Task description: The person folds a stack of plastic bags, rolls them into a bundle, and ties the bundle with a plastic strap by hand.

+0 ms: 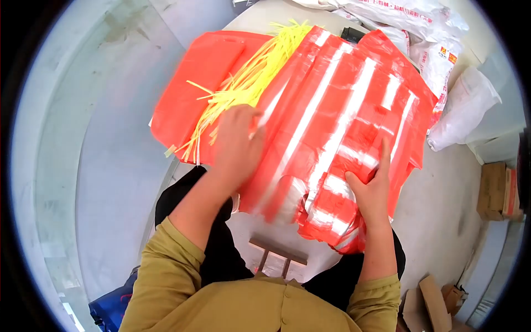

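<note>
Shiny red plastic bags (310, 110) with bright lengthwise bands lie in a layered pile before me. Over their left side spreads a bunch of thin yellow strips (265, 72), fanned out toward the lower left. My left hand (240, 141) is blurred, at the lower end of the strips and the left edge of the bags. Its fingers look bent, and whether they grip anything is unclear. On the right part of the pile rests my right hand (373, 188), thumb and forefinger spread apart. Beside its wrist the plastic is bunched into a crumpled roll (332, 221).
More smooth red plastic (193, 83) lies left of the strips. White printed sacks (437, 61) stand at the far right, beside a white translucent bag (464, 105). Cardboard boxes (491, 191) sit at the right. A small wooden frame (276, 252) shows below, between my legs.
</note>
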A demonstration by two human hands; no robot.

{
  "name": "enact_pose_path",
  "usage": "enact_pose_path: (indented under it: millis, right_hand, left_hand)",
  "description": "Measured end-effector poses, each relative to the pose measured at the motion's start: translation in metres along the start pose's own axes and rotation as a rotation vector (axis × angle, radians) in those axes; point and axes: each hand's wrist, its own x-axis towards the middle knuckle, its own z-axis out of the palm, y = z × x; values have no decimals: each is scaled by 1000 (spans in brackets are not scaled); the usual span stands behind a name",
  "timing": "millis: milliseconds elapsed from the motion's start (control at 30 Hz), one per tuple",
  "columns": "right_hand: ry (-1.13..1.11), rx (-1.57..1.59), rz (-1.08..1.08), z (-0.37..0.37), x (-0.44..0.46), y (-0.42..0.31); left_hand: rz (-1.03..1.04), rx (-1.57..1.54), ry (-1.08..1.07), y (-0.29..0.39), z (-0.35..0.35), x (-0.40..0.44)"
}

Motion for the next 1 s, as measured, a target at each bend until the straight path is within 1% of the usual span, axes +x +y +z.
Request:
enact_pose_path:
  millis: [67, 167, 300, 367, 467, 567, 667, 767, 867, 967, 1000]
  right_hand:
    - [19, -31, -12, 1, 0, 7]
    - [12, 29, 30, 3, -3, -3]
    - [28, 50, 11, 5, -4, -2]
    - [32, 55, 21, 6, -4, -3]
    - [29, 85, -8, 6, -4, -2]
    - [27, 70, -3, 5, -4, -4]
    - [12, 77, 1, 2, -3, 0]
    - [17, 82, -22, 3, -3, 3]
    - [21, 93, -22, 4, -2, 2]
    - [5, 87, 5, 2, -3, -3]
    - [4, 89, -2, 1, -3, -3]
  left_hand:
    - [-34, 176, 30, -29, -10, 6]
    - [-141, 342, -69, -76, -16, 2]
    - [-142, 401, -157, -113, -21, 1]
    - [-111, 433, -194, -118, -22, 1]
    - [-133, 434, -183, -115, -21, 4]
    - [-119, 434, -124, -105, -23, 5]
    - [-212, 353, -122, -100, -28, 8]
    - [-287, 344, -156, -101, -30, 9]
    - [-235, 442, -83, -98, -30, 4]
    - [-223, 455, -88, -100, -32, 3]
    - [-201, 446, -50, -99, -31, 3]
